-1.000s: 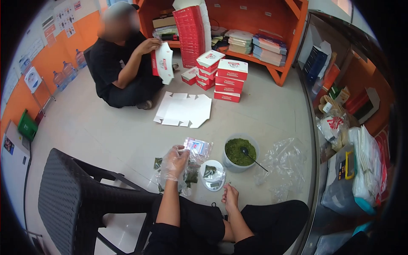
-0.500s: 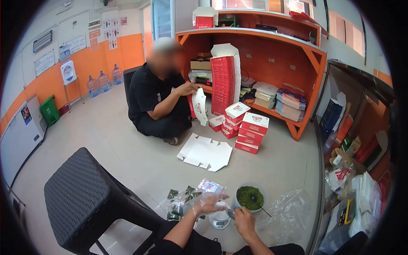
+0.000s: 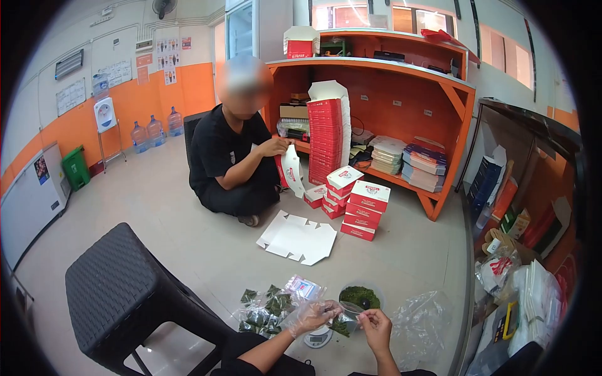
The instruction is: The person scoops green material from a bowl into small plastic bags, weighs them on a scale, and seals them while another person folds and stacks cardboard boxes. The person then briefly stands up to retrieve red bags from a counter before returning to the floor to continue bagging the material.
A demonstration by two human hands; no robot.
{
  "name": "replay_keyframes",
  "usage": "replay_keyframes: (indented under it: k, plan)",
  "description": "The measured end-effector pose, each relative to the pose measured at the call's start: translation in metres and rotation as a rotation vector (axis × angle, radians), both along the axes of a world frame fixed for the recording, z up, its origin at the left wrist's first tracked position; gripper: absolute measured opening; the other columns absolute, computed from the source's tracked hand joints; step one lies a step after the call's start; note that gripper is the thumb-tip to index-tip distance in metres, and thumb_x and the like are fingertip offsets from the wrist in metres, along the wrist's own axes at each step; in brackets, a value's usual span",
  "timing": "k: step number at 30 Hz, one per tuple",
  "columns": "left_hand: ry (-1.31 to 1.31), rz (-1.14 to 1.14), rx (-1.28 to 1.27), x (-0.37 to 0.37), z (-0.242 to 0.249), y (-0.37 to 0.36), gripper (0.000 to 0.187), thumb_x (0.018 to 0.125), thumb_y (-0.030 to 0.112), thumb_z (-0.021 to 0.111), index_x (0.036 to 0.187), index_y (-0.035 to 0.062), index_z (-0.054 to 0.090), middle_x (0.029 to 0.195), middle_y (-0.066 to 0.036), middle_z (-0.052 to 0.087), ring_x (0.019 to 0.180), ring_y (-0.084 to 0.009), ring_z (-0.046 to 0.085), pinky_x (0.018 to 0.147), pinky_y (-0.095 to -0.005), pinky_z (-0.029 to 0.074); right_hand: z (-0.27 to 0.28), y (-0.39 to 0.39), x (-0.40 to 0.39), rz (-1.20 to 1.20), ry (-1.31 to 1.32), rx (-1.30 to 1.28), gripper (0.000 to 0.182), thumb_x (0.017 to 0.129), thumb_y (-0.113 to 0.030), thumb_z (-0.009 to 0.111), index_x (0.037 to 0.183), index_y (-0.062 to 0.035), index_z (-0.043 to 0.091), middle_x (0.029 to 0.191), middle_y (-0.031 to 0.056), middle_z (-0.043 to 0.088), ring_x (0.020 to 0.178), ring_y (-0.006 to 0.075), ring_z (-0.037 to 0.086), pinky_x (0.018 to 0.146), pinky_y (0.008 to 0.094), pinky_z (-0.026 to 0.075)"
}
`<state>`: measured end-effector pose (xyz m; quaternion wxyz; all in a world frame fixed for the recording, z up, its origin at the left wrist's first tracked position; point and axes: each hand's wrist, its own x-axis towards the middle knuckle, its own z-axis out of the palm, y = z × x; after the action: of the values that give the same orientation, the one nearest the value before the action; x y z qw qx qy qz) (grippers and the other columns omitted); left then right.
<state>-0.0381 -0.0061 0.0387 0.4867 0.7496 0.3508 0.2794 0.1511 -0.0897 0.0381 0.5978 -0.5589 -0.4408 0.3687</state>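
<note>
My left hand (image 3: 315, 315), in a clear plastic glove, pinches one edge of a small clear bag (image 3: 348, 313). The bare right hand (image 3: 376, 324) has its fingers closed on the other side of that bag. Some green chopped material shows in the bag's lower part. Just behind it stands a round tub (image 3: 384, 299) of the same green material, with a dark round thing in it. A white digital scale (image 3: 318, 338) is below my left hand, partly covered. Filled green packets (image 3: 262, 311) lie to the left, beside a pack of printed plastic bags (image 3: 305, 287).
A person (image 3: 232, 150) sits on the floor, holding a red and white box piece (image 3: 292, 170). Nearby are a flat white carton (image 3: 296, 238), stacked red boxes (image 3: 360, 216) and an orange shelf (image 3: 461, 116). A black stool (image 3: 116, 282) stands left, a large clear bag (image 3: 423, 323) lies right.
The view has tilted upward. Both my hands have come up around the small bag, which is now spread between them and shows green material; my left fingers have closed from a spread pose.
</note>
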Motion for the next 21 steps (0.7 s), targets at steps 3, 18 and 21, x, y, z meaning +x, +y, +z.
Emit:
replay_keyframes:
  k: [3, 18, 21]
  plan:
    - [-0.049, -0.038, -0.01, -0.001, 0.001, -0.001, 0.025, 0.096, 0.029, 0.054, 0.096, 0.0068, 0.064, 0.07, 0.0, 0.057, 0.061, -0.0075, 0.054, 0.057, -0.025, 0.045, -0.006, 0.002, 0.002, 0.027, 0.043, 0.033, 0.007, 0.085, -0.003, 0.063, 0.087, 0.0027, 0.06, 0.079, 0.0071, 0.066, 0.07, 0.0094, 0.062, 0.065, 0.0233, 0.051]
    - [-0.13, -0.028, -0.087, 0.004, -0.002, -0.003, 0.023, 0.093, 0.025, 0.06, 0.091, 0.0024, 0.064, 0.075, -0.001, 0.061, 0.066, -0.0075, 0.058, 0.059, -0.0247, 0.048, -0.011, 0.004, -0.003, -0.018, -0.044, 0.159, 0.005, 0.087, 0.0, 0.06, 0.089, 0.0007, 0.055, 0.079, 0.0009, 0.058, 0.071, 0.0051, 0.054, 0.065, 0.019, 0.044]
    - [-0.187, -0.029, -0.145, 0.005, -0.004, -0.004, 0.023, 0.093, 0.025, 0.06, 0.091, 0.0026, 0.064, 0.075, -0.002, 0.062, 0.066, -0.0079, 0.058, 0.059, -0.0254, 0.048, -0.013, 0.004, -0.004, -0.034, 0.014, 0.142, 0.006, 0.087, -0.001, 0.061, 0.089, 0.0004, 0.056, 0.08, 0.001, 0.058, 0.072, 0.0049, 0.054, 0.066, 0.0189, 0.044]
